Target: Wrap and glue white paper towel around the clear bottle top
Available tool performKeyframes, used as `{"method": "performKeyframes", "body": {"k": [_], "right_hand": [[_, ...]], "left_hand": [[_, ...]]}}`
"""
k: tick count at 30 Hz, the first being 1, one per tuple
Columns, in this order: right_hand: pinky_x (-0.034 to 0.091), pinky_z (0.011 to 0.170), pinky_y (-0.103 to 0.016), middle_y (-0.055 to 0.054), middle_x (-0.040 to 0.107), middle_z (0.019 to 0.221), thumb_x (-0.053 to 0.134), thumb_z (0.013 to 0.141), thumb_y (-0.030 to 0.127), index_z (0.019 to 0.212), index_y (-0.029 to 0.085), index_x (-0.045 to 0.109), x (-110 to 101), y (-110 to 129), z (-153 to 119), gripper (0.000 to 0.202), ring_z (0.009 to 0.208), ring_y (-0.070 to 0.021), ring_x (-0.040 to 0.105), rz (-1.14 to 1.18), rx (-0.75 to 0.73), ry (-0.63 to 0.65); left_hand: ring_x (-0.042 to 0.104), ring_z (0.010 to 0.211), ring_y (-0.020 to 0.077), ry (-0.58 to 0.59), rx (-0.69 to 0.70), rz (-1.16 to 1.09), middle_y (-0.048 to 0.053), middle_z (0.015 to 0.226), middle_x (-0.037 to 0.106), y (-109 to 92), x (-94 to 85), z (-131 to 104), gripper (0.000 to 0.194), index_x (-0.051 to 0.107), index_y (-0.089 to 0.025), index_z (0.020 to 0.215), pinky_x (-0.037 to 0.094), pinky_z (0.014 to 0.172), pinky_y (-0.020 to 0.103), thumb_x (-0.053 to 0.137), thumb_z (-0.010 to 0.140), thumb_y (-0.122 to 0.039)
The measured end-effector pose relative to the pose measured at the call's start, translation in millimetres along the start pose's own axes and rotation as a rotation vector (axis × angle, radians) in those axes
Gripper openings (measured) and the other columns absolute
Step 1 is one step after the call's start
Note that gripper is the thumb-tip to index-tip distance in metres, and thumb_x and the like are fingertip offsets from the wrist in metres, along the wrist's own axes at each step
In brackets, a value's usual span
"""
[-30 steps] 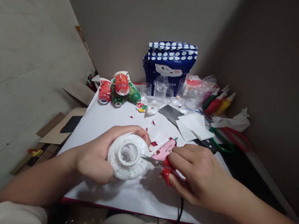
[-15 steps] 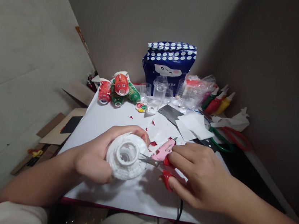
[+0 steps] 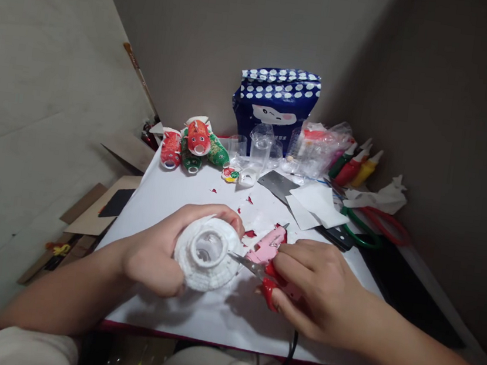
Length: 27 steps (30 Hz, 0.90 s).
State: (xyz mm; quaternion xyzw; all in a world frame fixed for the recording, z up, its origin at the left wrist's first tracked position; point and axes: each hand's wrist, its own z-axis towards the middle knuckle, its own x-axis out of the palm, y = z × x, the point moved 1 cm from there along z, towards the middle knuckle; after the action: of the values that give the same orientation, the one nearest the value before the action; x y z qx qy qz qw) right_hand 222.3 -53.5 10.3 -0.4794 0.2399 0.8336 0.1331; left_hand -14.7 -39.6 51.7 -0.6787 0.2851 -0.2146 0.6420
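Observation:
My left hand [image 3: 159, 249] is wrapped round a white paper-covered bottle [image 3: 220, 277], its open clear mouth facing me. In my right hand [image 3: 315, 286] is a pair of scissors [image 3: 270, 286] with red handles, fingers in the loops. The blades look closed together, and their tips touch or almost touch the bottle's right side near the rim. Behind the scissors a pink hot glue gun [image 3: 266, 245] lies on the table, its nozzle pointing away. Small red paper scraps [image 3: 249, 234] lie beside it.
Painted red and green fish figures [image 3: 198, 136] stand at the back left. A blue bag [image 3: 278, 101], clear plastic cups [image 3: 260, 146] and paint bottles [image 3: 352, 167] line the back. White sheets [image 3: 318, 203] and large green-handled scissors [image 3: 363, 236] lie right, near a black board [image 3: 414, 310].
The scissor blades have closed, with the red handles drawn together in my right hand. My left hand and the bottle have barely moved.

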Motion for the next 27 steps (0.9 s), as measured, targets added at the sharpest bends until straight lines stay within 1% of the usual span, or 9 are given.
{"method": "performKeyframes", "body": {"k": [7, 10, 13, 16, 19, 21, 24, 26, 27], "right_hand": [[0.028, 0.055, -0.029, 0.0, 0.049, 0.062, 0.05, 0.085, 0.024, 0.069, 0.019, 0.051, -6, 2, 2, 0.018, 0.055, -0.014, 0.037, -0.046, 0.008, -0.018], [0.028, 0.055, -0.029, 0.0, 0.049, 0.062, 0.049, 0.086, 0.024, 0.068, 0.019, 0.051, -5, 3, 2, 0.019, 0.054, -0.0142, 0.037, -0.049, 0.001, -0.022], [0.028, 0.055, -0.029, 0.0, 0.048, 0.061, 0.047, 0.087, 0.022, 0.068, 0.019, 0.051, 1, 0, 1, 0.019, 0.054, -0.0145, 0.037, -0.053, -0.009, -0.031], [0.028, 0.055, -0.029, 0.001, 0.049, 0.06, 0.046, 0.087, 0.02, 0.068, 0.019, 0.051, 5, -3, 0, 0.02, 0.053, -0.0144, 0.037, -0.061, -0.023, -0.052], [0.029, 0.055, -0.029, 0.001, 0.049, 0.06, 0.046, 0.088, 0.018, 0.068, 0.019, 0.052, 5, -4, 1, 0.021, 0.053, -0.014, 0.037, -0.066, -0.03, -0.062], [0.03, 0.055, -0.029, 0.0, 0.05, 0.061, 0.048, 0.087, 0.02, 0.069, 0.018, 0.052, 3, -3, 1, 0.019, 0.054, -0.0142, 0.038, -0.065, -0.012, -0.054], [0.032, 0.055, -0.029, 0.0, 0.05, 0.061, 0.05, 0.084, 0.021, 0.069, 0.018, 0.053, -2, -1, -1, 0.015, 0.055, -0.0148, 0.04, 0.014, 0.023, -0.061], [0.034, 0.056, -0.028, -0.001, 0.053, 0.063, 0.05, 0.083, 0.019, 0.069, 0.018, 0.054, -5, -1, -2, 0.014, 0.057, -0.0149, 0.045, 0.162, 0.088, -0.082], [0.036, 0.055, -0.027, -0.001, 0.054, 0.063, 0.05, 0.085, 0.018, 0.069, 0.018, 0.054, -7, -1, -2, 0.016, 0.057, -0.0145, 0.047, 0.264, 0.15, -0.106]], "left_hand": [[0.046, 0.075, 0.015, 0.014, 0.028, -0.016, 0.001, 0.086, 0.053, -2, 1.5, 2, 0.05, 0.055, -0.016, 0.092, 0.035, 0.065, 0.025, 0.062, 0.044, -0.006], [0.046, 0.075, 0.0148, -0.016, 0.044, -0.022, 0.001, 0.086, 0.054, -2, 2.3, 1, 0.05, 0.055, -0.017, 0.092, 0.035, 0.064, 0.024, 0.061, 0.044, -0.006], [0.045, 0.075, 0.0143, -0.045, 0.016, -0.02, 0.0, 0.087, 0.055, 0, 3.1, 0, 0.051, 0.055, -0.016, 0.092, 0.034, 0.064, 0.024, 0.057, 0.042, -0.005], [0.045, 0.074, 0.0137, -0.034, -0.009, -0.026, 0.0, 0.086, 0.055, 2, 3.6, 0, 0.052, 0.055, -0.016, 0.092, 0.033, 0.064, 0.023, 0.054, 0.042, -0.003], [0.045, 0.074, 0.0136, -0.02, -0.03, -0.014, 0.0, 0.085, 0.055, 1, 3.9, 1, 0.05, 0.055, -0.016, 0.091, 0.034, 0.064, 0.024, 0.054, 0.043, -0.001], [0.045, 0.073, 0.0135, -0.023, -0.016, -0.02, -0.001, 0.084, 0.054, 0, 4.1, 2, 0.049, 0.055, -0.016, 0.09, 0.034, 0.063, 0.024, 0.057, 0.043, -0.003], [0.046, 0.073, 0.0131, -0.03, 0.019, -0.043, -0.001, 0.084, 0.055, -2, 4.8, 2, 0.049, 0.056, -0.016, 0.09, 0.034, 0.063, 0.023, 0.061, 0.042, -0.005], [0.047, 0.073, 0.0133, -0.027, 0.037, -0.063, 0.0, 0.084, 0.056, -1, 5.9, 1, 0.049, 0.057, -0.015, 0.09, 0.035, 0.063, 0.023, 0.062, 0.043, -0.006], [0.048, 0.073, 0.0135, -0.029, 0.042, -0.077, 0.0, 0.084, 0.056, -1, 6.6, 1, 0.048, 0.057, -0.015, 0.09, 0.035, 0.063, 0.023, 0.063, 0.043, -0.007]]}}
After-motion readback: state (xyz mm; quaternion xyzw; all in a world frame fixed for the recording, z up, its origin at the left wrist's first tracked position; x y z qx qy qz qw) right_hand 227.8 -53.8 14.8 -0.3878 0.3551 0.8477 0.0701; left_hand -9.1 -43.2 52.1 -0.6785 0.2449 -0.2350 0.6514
